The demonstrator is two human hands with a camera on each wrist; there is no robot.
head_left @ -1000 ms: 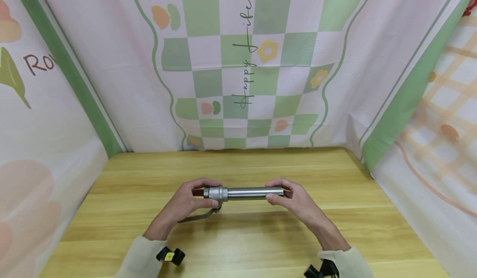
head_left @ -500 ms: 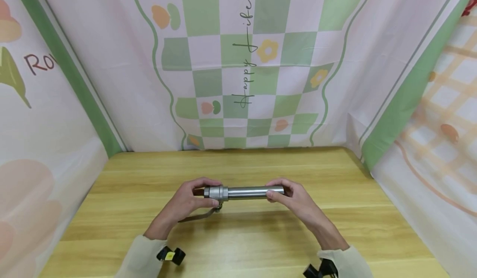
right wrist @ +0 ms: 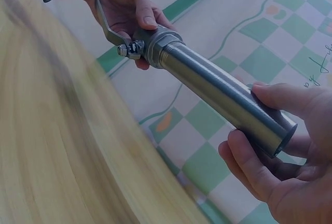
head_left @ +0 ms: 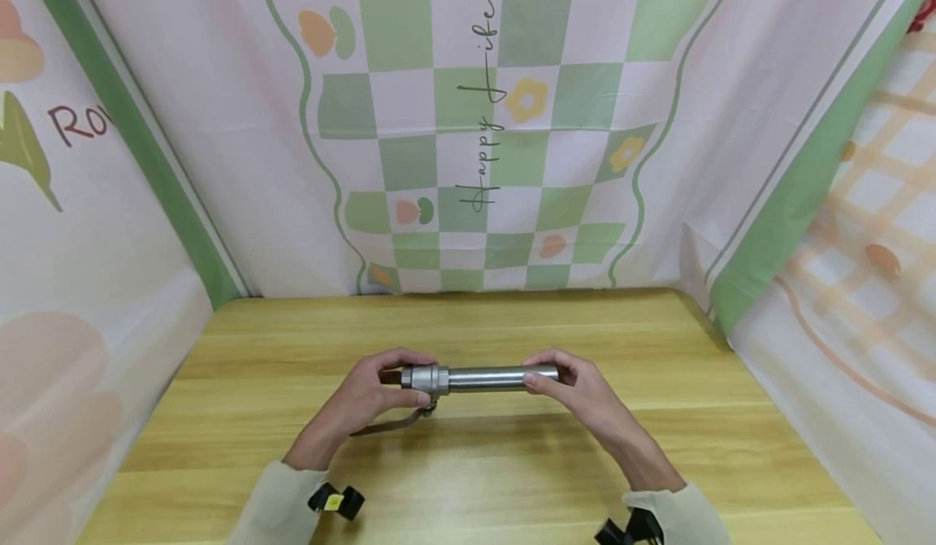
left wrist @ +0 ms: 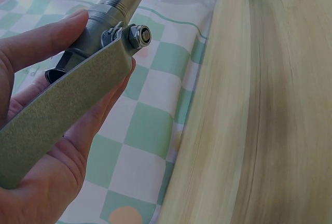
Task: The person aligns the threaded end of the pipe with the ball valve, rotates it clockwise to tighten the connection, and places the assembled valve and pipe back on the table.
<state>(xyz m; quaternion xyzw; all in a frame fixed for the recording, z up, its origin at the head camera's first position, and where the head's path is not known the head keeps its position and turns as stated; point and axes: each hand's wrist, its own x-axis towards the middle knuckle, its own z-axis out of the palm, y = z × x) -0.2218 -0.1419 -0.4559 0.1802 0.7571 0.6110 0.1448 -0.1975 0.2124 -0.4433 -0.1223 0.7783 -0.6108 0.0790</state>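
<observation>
Above the table, my left hand (head_left: 369, 391) grips a metal ball valve (head_left: 424, 378) between thumb and fingers. The valve's flat lever handle (left wrist: 67, 105) slants back under the palm, with a nut (left wrist: 140, 36) at its pivot. A smooth steel pipe (head_left: 486, 378) runs level out of the valve's right end, and some thread (right wrist: 168, 55) shows at the joint in the right wrist view. The pipe's free end is pinched by my right hand (head_left: 578, 387), thumb on one side and fingers on the other. The inside of the joint is hidden.
A wood-grain table (head_left: 468, 472) lies below both hands. Behind it hangs a green and white checked cloth (head_left: 468, 147), with more printed cloth on the left and right sides. Black wrist cameras (head_left: 336, 500) are strapped at both sleeves.
Almost nothing differs. The right thumb has shifted slightly on the pipe since one second ago, and the valve with its pipe has moved a hair to the right.
</observation>
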